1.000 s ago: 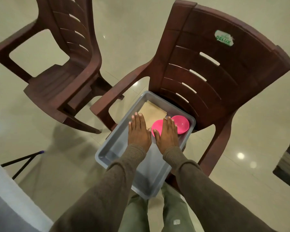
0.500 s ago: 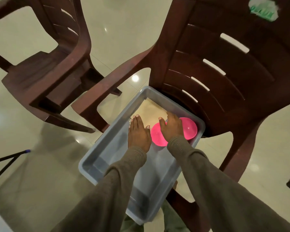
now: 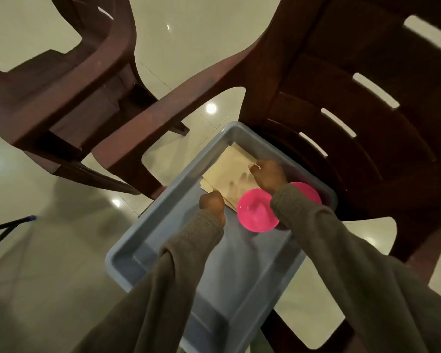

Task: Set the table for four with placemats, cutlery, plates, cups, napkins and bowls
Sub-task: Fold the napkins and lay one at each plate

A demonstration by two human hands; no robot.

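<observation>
Glossy floor tiles surround the chair-borne grey bin [image 3: 148,240], where left hand [image 3: 212,203] and right hand [image 3: 270,174] pinch the napkins [image 3: 227,169] beside pink bowls [image 3: 255,212], seemingly for removal.

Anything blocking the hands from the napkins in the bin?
Nothing visible. Both hands are already at the cream napkins: left hand at the near edge, right hand at the far side. Pink bowls sit beside them.
</observation>
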